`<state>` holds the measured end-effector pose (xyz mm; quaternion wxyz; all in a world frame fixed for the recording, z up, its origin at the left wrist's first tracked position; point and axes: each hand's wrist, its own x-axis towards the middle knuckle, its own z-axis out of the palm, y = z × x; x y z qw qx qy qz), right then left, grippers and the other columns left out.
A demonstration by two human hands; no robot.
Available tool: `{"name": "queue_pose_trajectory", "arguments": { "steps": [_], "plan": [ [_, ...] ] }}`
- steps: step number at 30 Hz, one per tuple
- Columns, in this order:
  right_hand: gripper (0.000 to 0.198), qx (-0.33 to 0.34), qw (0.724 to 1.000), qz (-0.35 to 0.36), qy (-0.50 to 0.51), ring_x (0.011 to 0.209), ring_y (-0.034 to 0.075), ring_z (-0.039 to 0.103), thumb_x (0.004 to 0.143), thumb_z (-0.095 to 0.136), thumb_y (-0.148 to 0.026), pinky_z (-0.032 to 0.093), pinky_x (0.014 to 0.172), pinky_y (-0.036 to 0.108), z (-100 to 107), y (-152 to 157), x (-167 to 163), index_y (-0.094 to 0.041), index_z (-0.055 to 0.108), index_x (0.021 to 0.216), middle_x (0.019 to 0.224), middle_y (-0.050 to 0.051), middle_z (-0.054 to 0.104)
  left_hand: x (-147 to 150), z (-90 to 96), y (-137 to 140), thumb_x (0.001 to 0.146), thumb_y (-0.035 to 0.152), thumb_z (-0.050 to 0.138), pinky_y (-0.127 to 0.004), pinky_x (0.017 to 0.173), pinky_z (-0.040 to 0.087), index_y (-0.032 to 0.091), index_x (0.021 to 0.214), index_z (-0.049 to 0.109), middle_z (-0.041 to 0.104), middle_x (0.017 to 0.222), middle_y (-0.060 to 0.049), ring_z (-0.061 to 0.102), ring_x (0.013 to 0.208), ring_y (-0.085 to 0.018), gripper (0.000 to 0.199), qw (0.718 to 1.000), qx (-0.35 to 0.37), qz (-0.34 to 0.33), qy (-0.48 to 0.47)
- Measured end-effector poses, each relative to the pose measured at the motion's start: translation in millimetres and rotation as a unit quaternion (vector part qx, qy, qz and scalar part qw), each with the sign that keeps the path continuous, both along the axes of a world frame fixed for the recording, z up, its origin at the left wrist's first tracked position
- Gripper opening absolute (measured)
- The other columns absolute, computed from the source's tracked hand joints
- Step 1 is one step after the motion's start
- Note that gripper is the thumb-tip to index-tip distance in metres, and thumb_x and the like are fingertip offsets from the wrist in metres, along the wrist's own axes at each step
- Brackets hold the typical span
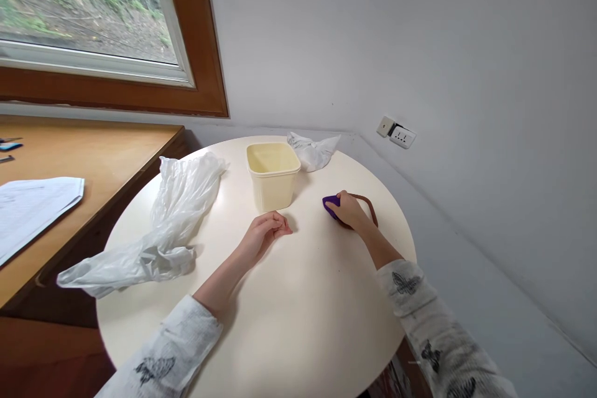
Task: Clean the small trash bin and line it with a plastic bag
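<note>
Purple item, on the right part of the round table, is gripped by the right hand, thumb along its near side and fingers over the top and far side, much of it covered by the palm. That hold from above probably suits something that lies so low, though whether it rests on the table or is lifted slightly cannot be told. A brown loop curves out beyond the wrist, loose and clear of the fingers; it seems to belong to the item, but the hand hides any join. The left hand is just in front of the tub, its fingers curled inward and drawn together, with nothing visible in them; whether it touches the tub cannot be told. It seems to be waiting at the middle, within easy reach of both tub and item. The tub stands upright, mouth up, likely so that its inside stays easy to get at from above. A large bag sprawls along the left edge, a small bag sits crumpled behind the tub; both appear put aside from the hands. The sleeves end on the forearms, which probably keeps cloth off whatever is handled.
</note>
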<state>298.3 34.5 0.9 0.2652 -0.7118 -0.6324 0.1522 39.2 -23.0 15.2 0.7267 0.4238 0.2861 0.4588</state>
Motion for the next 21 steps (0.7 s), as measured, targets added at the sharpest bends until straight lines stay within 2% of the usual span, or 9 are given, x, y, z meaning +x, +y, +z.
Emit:
{"name": "queue_pose_trajectory", "arguments": {
  "steps": [2, 5, 9, 11, 14, 16, 17, 19, 21],
  "plan": [
    [0.024, -0.009, 1.0, -0.004, 0.008, 0.078, 0.023, 0.057, 0.068, 0.063, -0.025, 0.039, 0.063, 0.03, -3, 3, -8, -0.015, 0.056, 0.088, 0.086, 0.014, 0.063, 0, 0.7, -1, 0.072, 0.016, 0.057, -0.035, 0.084, 0.044, 0.014, 0.062, 0.06, 0.061, 0.07, -0.004, 0.057, 0.07, -0.014, 0.01, 1.0, -0.005, 0.001, 0.006],
    [0.02, -0.004, 0.999, -0.002, 0.034, 0.08, 0.023, 0.058, 0.069, 0.059, -0.016, 0.04, 0.065, 0.03, -3, 0, -16, -0.016, 0.058, 0.089, 0.086, 0.014, 0.064, 0, 0.6, -1, 0.071, 0.016, 0.058, -0.034, 0.083, 0.045, 0.014, 0.061, 0.059, 0.06, 0.067, -0.003, 0.056, 0.067, -0.013, 0.01, 1.0, -0.02, -0.001, 0.016],
    [0.025, 0.021, 0.996, 0.006, 0.085, 0.082, 0.022, 0.058, 0.076, 0.051, -0.023, 0.043, 0.068, 0.031, 1, -17, -21, -0.016, 0.058, 0.099, 0.093, 0.012, 0.064, 3, -3.1, 0, 0.071, 0.018, 0.06, -0.034, 0.079, 0.047, 0.014, 0.061, 0.059, 0.06, 0.063, -0.002, 0.058, 0.066, -0.014, 0.011, 0.999, -0.04, -0.007, 0.029],
    [0.03, 0.041, 0.993, 0.008, 0.113, 0.083, 0.02, 0.059, 0.08, 0.046, -0.029, 0.044, 0.07, 0.032, 4, -28, -26, -0.018, 0.057, 0.106, 0.095, 0.009, 0.064, 8, -7.0, -2, 0.072, 0.02, 0.062, -0.035, 0.083, 0.046, 0.013, 0.066, 0.062, 0.061, 0.066, -0.003, 0.059, 0.069, -0.015, 0.01, 0.998, -0.047, -0.007, 0.033],
    [0.034, 0.076, 0.987, 0.014, 0.143, 0.088, 0.02, 0.058, 0.082, 0.045, -0.033, 0.044, 0.078, 0.033, 9, -46, -43, -0.019, 0.054, 0.112, 0.099, 0.008, 0.063, 20, -15.5, -9, 0.075, 0.025, 0.063, -0.035, 0.095, 0.04, 0.015, 0.09, 0.066, 0.066, 0.091, -0.008, 0.061, 0.09, -0.017, 0.018, 0.997, -0.071, -0.014, 0.019],
    [0.034, 0.104, 0.98, 0.029, 0.167, 0.09, 0.02, 0.058, 0.082, 0.046, -0.033, 0.044, 0.08, 0.034, 11, -57, -60, -0.02, 0.054, 0.111, 0.1, 0.008, 0.063, 29, -21.5, -15, 0.077, 0.029, 0.063, -0.034, 0.101, 0.035, 0.018, 0.105, 0.062, 0.063, 0.109, -0.009, 0.057, 0.103, -0.017, 0.03, 0.994, -0.101, -0.036, -0.013],
    [0.032, 0.116, 0.976, 0.041, 0.182, 0.09, 0.02, 0.058, 0.081, 0.047, -0.033, 0.043, 0.081, 0.034, 11, -62, -69, -0.02, 0.055, 0.11, 0.1, 0.008, 0.064, 33, -23.8, -18, 0.078, 0.031, 0.063, -0.033, 0.101, 0.034, 0.019, 0.108, 0.06, 0.062, 0.112, -0.009, 0.056, 0.106, -0.017, 0.032, 0.992, -0.108, -0.052, -0.029],
    [0.027, 0.126, 0.967, 0.062, 0.211, 0.088, 0.021, 0.058, 0.081, 0.048, -0.034, 0.043, 0.081, 0.035, 11, -71, -84, -0.022, 0.058, 0.104, 0.096, 0.007, 0.064, 37, -26.0, -21, 0.079, 0.032, 0.061, -0.034, 0.101, 0.035, 0.018, 0.106, 0.06, 0.063, 0.11, -0.009, 0.057, 0.104, -0.017, 0.03, 0.992, -0.096, -0.072, -0.049],
    [0.023, 0.113, 0.959, 0.071, 0.251, 0.084, 0.021, 0.058, 0.081, 0.05, -0.035, 0.043, 0.079, 0.035, 9, -75, -95, -0.023, 0.06, 0.097, 0.09, 0.006, 0.065, 37, -24.9, -22, 0.081, 0.031, 0.059, -0.034, 0.098, 0.038, 0.017, 0.103, 0.059, 0.065, 0.103, -0.008, 0.061, 0.098, -0.017, 0.026, 0.994, -0.083, -0.063, -0.044]
  ]
}}
